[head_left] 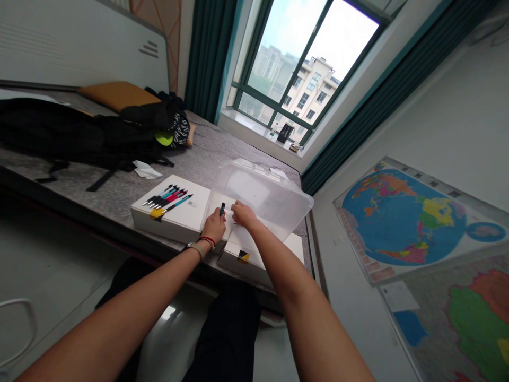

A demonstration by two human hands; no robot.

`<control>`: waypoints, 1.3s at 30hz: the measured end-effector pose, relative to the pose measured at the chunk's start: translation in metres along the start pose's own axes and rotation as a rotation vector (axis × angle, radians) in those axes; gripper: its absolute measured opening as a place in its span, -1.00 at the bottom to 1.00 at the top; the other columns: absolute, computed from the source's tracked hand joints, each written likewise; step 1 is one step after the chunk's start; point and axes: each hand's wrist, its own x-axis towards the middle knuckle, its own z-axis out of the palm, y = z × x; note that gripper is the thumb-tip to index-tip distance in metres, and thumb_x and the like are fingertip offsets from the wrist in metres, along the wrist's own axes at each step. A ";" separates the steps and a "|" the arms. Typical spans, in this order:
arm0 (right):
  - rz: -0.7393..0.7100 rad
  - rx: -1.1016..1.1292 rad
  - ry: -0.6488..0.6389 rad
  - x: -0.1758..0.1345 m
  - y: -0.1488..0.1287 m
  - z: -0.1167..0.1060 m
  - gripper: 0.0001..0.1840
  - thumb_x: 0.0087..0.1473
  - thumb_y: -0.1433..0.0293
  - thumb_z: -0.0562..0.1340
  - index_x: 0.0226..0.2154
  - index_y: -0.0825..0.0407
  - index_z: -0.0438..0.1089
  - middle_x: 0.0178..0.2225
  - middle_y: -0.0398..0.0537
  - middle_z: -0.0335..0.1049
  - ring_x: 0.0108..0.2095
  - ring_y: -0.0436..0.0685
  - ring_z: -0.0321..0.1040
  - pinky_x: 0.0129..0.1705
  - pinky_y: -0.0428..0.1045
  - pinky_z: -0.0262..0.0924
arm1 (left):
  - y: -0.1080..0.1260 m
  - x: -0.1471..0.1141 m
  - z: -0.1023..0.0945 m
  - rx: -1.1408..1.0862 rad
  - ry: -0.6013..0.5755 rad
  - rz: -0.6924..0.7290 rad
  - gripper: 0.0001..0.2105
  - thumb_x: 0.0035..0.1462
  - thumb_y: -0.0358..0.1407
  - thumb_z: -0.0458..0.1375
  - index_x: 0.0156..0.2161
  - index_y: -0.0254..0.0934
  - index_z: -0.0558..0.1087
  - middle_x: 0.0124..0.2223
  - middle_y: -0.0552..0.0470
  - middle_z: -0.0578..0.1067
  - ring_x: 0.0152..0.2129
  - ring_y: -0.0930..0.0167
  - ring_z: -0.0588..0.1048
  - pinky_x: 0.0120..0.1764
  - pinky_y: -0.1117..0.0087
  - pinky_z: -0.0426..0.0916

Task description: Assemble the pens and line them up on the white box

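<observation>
My left hand (214, 227), with a red cord and a band at its wrist, is closed around a dark pen piece (222, 209) that sticks up from the fingers. Just to its right is my right hand (243, 214), its fingertips pinched together; what they hold is too small to make out. Both hands are over the near edge of a clear plastic case (254, 188), whose lid stands open and tilted back. Several pens (172, 195) with blue, black and red barrels lie side by side on the left white box (191, 217).
A second white box (294, 245) with a yellow and black label lies under the case at right. A black bag (79, 132), an orange-brown folder (119, 95) and a crumpled tissue (146, 170) lie on the grey table (207, 143). World map (401, 217) hangs on the right wall.
</observation>
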 end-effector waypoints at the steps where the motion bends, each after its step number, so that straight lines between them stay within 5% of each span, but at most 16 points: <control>1: 0.042 0.082 0.082 -0.002 0.002 -0.001 -0.73 0.09 0.55 0.12 -0.18 0.09 0.45 -0.08 0.13 0.42 -0.12 0.14 0.43 -0.03 -0.01 0.27 | 0.000 0.000 0.000 0.004 -0.005 -0.004 -0.83 0.25 -0.36 -0.06 -0.12 -0.22 0.34 -0.32 -0.06 0.56 -0.33 0.27 0.55 -0.27 0.35 0.30; 5: 0.259 0.609 0.408 -0.015 0.011 -0.008 -0.81 0.14 0.43 0.10 -0.24 0.07 0.40 -0.21 0.02 0.47 -0.14 0.11 0.42 -0.03 0.03 0.31 | 0.001 0.000 0.000 0.034 -0.047 0.016 -0.85 0.25 -0.34 -0.04 -0.15 -0.20 0.36 -0.32 -0.06 0.56 -0.34 0.27 0.54 -0.29 0.36 0.28; 8: 0.340 1.094 0.515 -0.028 0.012 -0.012 -0.80 0.16 0.31 0.10 -0.23 0.06 0.34 -0.21 0.02 0.48 -0.19 0.10 0.46 -0.19 0.01 0.40 | 0.003 -0.001 0.001 0.092 -0.075 0.057 -0.83 0.27 -0.27 -0.04 -0.18 -0.20 0.38 -0.31 -0.08 0.56 -0.36 0.27 0.52 -0.31 0.36 0.25; 11: 0.342 1.342 0.570 -0.042 0.010 -0.013 -0.80 0.13 0.26 0.16 -0.24 0.04 0.32 -0.17 0.04 0.49 -0.17 0.11 0.49 -0.23 -0.01 0.42 | 0.004 -0.001 0.003 0.153 -0.105 0.083 -0.78 0.28 -0.19 -0.04 -0.18 -0.19 0.42 -0.30 -0.10 0.56 -0.36 0.27 0.52 -0.33 0.37 0.23; 15: 0.448 1.173 0.555 -0.058 0.017 -0.005 -0.77 0.13 0.24 0.16 -0.24 0.05 0.37 -0.29 -0.01 0.52 -0.28 0.10 0.50 -0.28 0.00 0.41 | 0.005 0.008 0.004 0.114 -0.201 0.059 -0.76 0.25 -0.11 0.01 -0.19 -0.16 0.46 -0.34 -0.05 0.58 -0.39 0.30 0.52 -0.34 0.40 0.24; 20: 0.529 0.468 0.244 -0.084 0.032 0.011 -0.88 0.04 0.42 0.21 -0.39 0.06 0.48 -0.34 0.08 0.54 -0.26 0.19 0.48 -0.16 0.03 0.31 | 0.006 0.029 0.006 -0.048 -0.306 0.020 -0.73 0.15 -0.04 0.10 -0.32 -0.18 0.49 -0.46 0.02 0.58 -0.53 0.36 0.50 -0.41 0.41 0.25; 23: 0.571 0.297 0.078 -0.097 0.035 0.018 -0.85 0.05 0.48 0.19 -0.35 0.09 0.51 -0.28 0.19 0.53 -0.22 0.24 0.47 -0.16 0.04 0.29 | 0.012 0.039 0.010 -0.184 -0.361 -0.107 -0.70 0.09 -0.01 0.16 -0.35 -0.23 0.48 -0.50 0.00 0.57 -0.66 0.41 0.44 -0.48 0.41 0.26; 26: 0.573 0.263 0.146 -0.103 0.033 0.020 -0.82 0.09 0.44 0.20 -0.26 0.10 0.50 -0.20 0.22 0.51 -0.18 0.22 0.45 -0.15 0.02 0.28 | 0.021 0.043 0.015 -0.388 -0.432 -0.322 -0.65 0.05 0.01 0.19 -0.31 -0.29 0.47 -0.43 -0.08 0.60 -0.66 0.42 0.46 -0.50 0.41 0.29; 31: 0.521 0.632 0.407 -0.097 0.019 0.023 -0.76 0.18 0.27 0.17 -0.35 0.06 0.48 -0.37 0.00 0.52 -0.34 0.09 0.44 -0.21 -0.02 0.31 | 0.035 0.039 0.025 -0.766 -0.528 -0.559 -0.67 0.09 -0.06 0.23 -0.20 -0.30 0.40 -0.15 -0.21 0.61 -0.38 0.37 0.60 -0.40 0.44 0.40; 35: 0.509 1.226 0.302 -0.091 0.000 0.031 -0.69 0.13 0.16 0.22 -0.31 0.07 0.46 -0.39 -0.04 0.52 -0.54 -0.01 0.39 -0.51 -0.12 0.27 | 0.039 0.031 0.033 -0.898 -0.440 -0.600 -0.71 0.11 -0.13 0.25 -0.21 -0.31 0.36 -0.05 -0.26 0.57 -0.32 0.35 0.60 -0.31 0.38 0.46; 39: 0.542 1.623 0.289 -0.084 -0.013 0.035 -0.68 0.14 0.14 0.24 -0.32 0.09 0.42 -0.36 -0.01 0.52 -0.51 -0.04 0.41 -0.55 -0.18 0.25 | 0.041 0.023 0.038 -0.970 -0.482 -0.539 -0.67 0.08 -0.10 0.27 -0.24 -0.33 0.36 -0.06 -0.31 0.56 -0.39 0.34 0.58 -0.37 0.34 0.47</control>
